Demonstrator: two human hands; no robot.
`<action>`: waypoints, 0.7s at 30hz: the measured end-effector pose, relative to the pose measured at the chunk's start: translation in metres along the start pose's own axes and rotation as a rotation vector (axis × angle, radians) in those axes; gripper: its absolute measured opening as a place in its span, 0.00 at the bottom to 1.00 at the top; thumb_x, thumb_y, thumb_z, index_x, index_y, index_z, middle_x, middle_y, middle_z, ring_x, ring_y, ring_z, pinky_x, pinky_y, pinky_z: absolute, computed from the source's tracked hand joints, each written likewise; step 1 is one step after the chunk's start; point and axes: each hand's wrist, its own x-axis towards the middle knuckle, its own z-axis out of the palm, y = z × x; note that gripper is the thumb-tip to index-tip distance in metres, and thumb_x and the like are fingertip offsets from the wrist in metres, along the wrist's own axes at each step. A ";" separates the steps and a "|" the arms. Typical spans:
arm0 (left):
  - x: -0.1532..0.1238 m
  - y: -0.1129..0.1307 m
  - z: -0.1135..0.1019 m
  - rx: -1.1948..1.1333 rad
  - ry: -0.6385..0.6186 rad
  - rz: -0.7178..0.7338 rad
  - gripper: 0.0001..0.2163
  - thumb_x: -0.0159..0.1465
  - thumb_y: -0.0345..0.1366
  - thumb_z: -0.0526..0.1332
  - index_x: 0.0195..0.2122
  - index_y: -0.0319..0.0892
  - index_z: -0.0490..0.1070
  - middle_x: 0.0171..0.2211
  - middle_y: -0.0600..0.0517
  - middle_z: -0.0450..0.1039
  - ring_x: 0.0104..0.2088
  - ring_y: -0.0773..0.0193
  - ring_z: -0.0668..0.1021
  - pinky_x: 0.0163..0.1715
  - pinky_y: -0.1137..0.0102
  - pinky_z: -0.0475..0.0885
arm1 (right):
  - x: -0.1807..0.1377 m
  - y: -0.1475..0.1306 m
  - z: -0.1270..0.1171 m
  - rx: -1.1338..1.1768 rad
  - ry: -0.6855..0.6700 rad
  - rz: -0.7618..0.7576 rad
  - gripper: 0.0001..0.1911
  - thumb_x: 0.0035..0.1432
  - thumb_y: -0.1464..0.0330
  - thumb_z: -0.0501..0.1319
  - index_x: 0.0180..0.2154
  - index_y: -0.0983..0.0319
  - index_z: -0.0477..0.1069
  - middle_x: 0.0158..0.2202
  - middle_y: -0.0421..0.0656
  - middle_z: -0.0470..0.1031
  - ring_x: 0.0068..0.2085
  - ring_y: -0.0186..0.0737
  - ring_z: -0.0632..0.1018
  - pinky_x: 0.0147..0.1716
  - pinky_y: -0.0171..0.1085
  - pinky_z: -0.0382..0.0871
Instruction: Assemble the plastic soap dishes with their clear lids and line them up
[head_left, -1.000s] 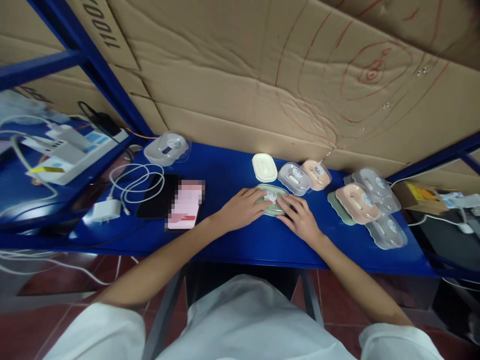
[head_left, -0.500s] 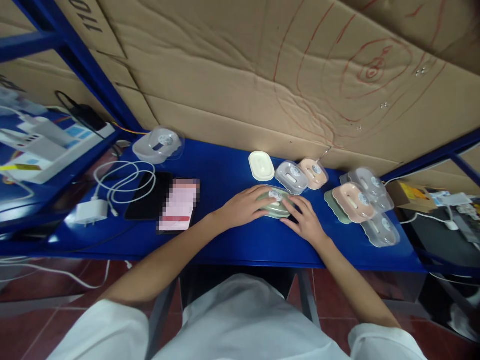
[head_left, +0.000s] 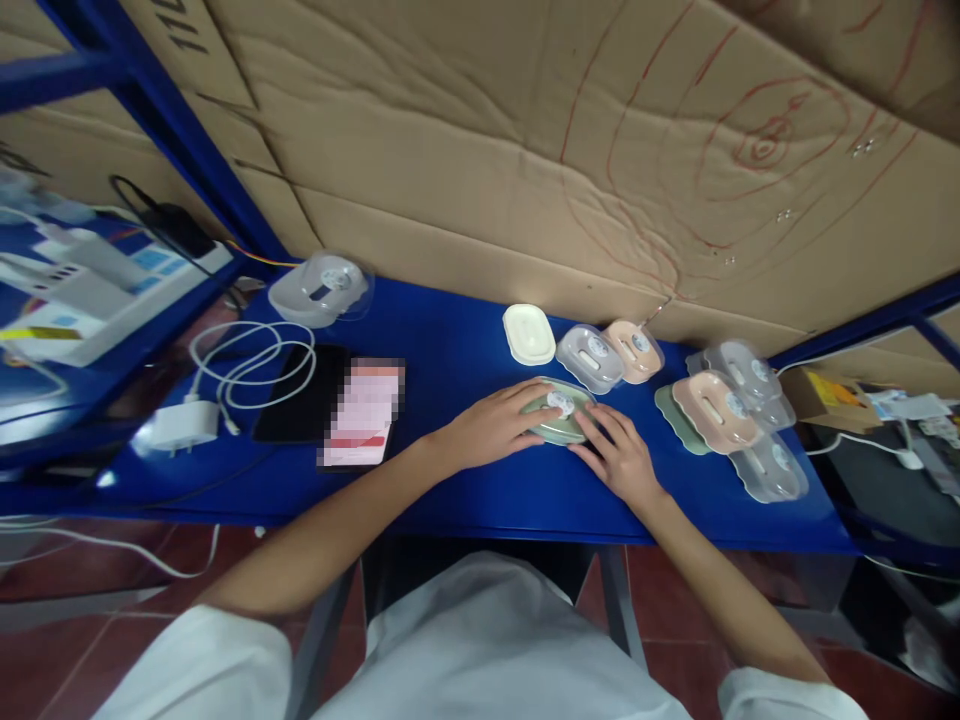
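While flanked by hands (head_left: 491,430), green dish (head_left: 559,413).

The scene is lit dimly and evenly from above, and a cool blue-violet cast is laid over everything. Only faint shadows are thrown under the hands. Pale glare is seen on the blue table (head_left: 450,345) at the left edge. Strong bending is shown toward the corners, and softness and blur are found at the left and right margins.
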 end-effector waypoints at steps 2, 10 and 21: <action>-0.003 -0.009 -0.020 0.021 0.011 -0.064 0.21 0.76 0.42 0.62 0.69 0.49 0.70 0.71 0.41 0.67 0.71 0.49 0.72 0.68 0.52 0.72 | -0.009 -0.001 -0.007 -0.041 0.005 0.027 0.34 0.72 0.60 0.65 0.75 0.50 0.61 0.65 0.50 0.76 0.64 0.57 0.77 0.63 0.58 0.76; -0.049 -0.105 -0.141 0.524 0.176 -0.957 0.25 0.74 0.46 0.62 0.68 0.40 0.68 0.68 0.32 0.67 0.67 0.27 0.70 0.64 0.33 0.64 | -0.010 -0.039 -0.039 -0.165 0.147 0.235 0.33 0.72 0.64 0.60 0.75 0.53 0.59 0.66 0.54 0.74 0.65 0.64 0.76 0.61 0.63 0.70; -0.078 -0.152 -0.138 0.290 0.111 -1.207 0.38 0.64 0.55 0.71 0.70 0.46 0.63 0.59 0.35 0.74 0.58 0.33 0.79 0.54 0.43 0.75 | 0.133 -0.048 0.061 0.056 -0.178 0.163 0.34 0.76 0.54 0.54 0.74 0.64 0.59 0.71 0.61 0.66 0.72 0.65 0.66 0.71 0.64 0.60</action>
